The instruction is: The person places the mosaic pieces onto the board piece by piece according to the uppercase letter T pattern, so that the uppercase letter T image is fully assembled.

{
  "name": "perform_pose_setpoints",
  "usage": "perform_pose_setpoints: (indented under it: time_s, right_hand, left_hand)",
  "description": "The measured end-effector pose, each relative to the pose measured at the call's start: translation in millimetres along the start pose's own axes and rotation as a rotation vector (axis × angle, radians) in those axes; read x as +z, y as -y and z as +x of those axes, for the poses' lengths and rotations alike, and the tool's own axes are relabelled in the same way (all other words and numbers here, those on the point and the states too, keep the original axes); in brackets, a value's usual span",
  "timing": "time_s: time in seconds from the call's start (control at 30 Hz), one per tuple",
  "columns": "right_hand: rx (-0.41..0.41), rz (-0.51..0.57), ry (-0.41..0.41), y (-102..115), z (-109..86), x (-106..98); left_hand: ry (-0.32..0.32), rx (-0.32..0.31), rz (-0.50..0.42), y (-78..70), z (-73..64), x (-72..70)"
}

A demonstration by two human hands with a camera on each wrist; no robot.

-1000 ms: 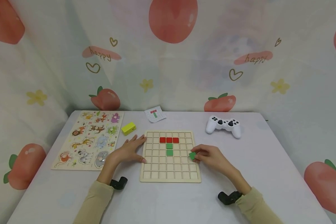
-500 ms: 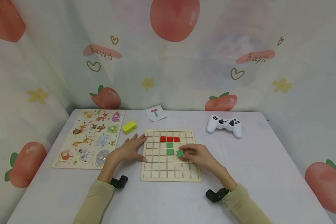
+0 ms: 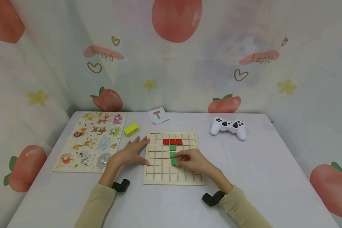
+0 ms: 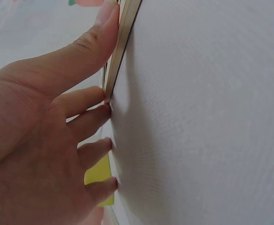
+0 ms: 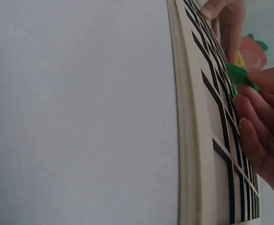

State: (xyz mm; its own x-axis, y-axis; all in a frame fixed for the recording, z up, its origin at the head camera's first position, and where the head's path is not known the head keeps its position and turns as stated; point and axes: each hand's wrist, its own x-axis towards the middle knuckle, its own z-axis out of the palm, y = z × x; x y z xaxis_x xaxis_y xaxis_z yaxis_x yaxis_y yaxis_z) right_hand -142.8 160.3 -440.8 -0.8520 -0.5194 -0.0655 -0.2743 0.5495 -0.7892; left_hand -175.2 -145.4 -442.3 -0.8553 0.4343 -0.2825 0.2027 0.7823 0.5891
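Note:
A wooden grid board (image 3: 159, 179) lies on the table with three red squares (image 3: 172, 142) in a row and two green squares (image 3: 172, 148) in a column under the middle one. My right hand (image 3: 195, 160) pinches a green square tile (image 3: 174, 161) just below that column; in the right wrist view the tile (image 5: 240, 75) is tilted between thumb and fingers, one edge at the board. My left hand (image 3: 131, 153) rests at the board's left edge, fingers spread. The left wrist view shows its thumb (image 4: 92, 47) along the board's side.
Left of the board lies an animal puzzle board (image 3: 74, 145). A yellow block (image 3: 131, 129) stands behind my left hand. A paper card (image 3: 158, 115) with a red and green T pattern lies at the back, and a white game controller (image 3: 228, 126) at the back right.
My right hand has carried the green tile leftward, from the board's right edge to the spot under the green column. My left hand has stayed at the board's left edge.

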Motion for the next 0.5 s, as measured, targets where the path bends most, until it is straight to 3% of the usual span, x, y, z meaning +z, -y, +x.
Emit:
perform_pose_setpoints:
  time_s: [0.5]
  right_hand:
    - [-0.031, -0.126, -0.014, 6.0, 8.5, 7.5]
  left_hand:
    - [-0.007, 0.029, -0.011, -0.7, -2.9, -8.0]
